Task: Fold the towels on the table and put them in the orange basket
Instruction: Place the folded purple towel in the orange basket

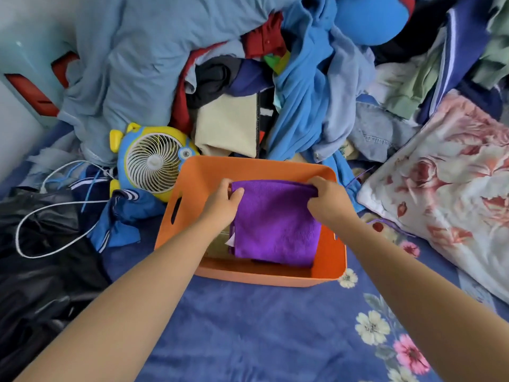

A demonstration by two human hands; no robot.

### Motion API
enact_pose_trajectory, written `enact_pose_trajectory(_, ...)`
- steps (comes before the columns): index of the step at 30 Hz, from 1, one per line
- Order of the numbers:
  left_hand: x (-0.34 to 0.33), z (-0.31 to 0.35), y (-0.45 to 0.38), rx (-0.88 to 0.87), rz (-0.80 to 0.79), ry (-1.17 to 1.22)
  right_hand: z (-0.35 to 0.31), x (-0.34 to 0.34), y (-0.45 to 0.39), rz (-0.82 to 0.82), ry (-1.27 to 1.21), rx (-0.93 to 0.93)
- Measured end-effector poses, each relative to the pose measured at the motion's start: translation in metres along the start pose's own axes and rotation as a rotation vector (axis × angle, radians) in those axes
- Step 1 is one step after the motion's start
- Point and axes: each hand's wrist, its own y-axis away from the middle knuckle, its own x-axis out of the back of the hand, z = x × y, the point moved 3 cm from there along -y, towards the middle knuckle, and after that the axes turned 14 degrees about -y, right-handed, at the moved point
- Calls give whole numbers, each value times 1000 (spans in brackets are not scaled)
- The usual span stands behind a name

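Both hands (275,199) grip purple towel (275,224) inside orange basket (330,257).

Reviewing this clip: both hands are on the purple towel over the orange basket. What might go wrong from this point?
1. The left hand and right hand pinch only the far edge of the purple towel; on release its folded layers may slip apart.
2. The towel lies toward the right of the orange basket, over something pale, so it may settle crooked.
3. The fan and clothes pile crowd the basket's far rim and may snag a withdrawing hand.
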Motion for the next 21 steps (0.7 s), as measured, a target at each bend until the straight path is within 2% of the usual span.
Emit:
enact_pose_trajectory(3, -42, -23, -25, 75, -145, -217, 28, -28, -29, -143, 177, -165)
enact_pose_trajectory(7, -90, -36, -53, 98, -292, -279, 61, -54, -60, -207, 324, -336)
enact_pose_trajectory(12, -129, -42, -89, 103, -327, -309, 91, -75, -95, -194, 396, -425)
enact_pose_trajectory(15, -144, -45, -108, 100, -294, -310, 106, -82, -105, -141, 406, -486)
enact_pose_trajectory(17, -152, -48, -119, 119, -260, -306, 114, -89, -110, -95, 444, -462)
enact_pose_trajectory(21, -169, -53, -130, 144, -201, -294, 129, -102, -112, -72, 555, -277)
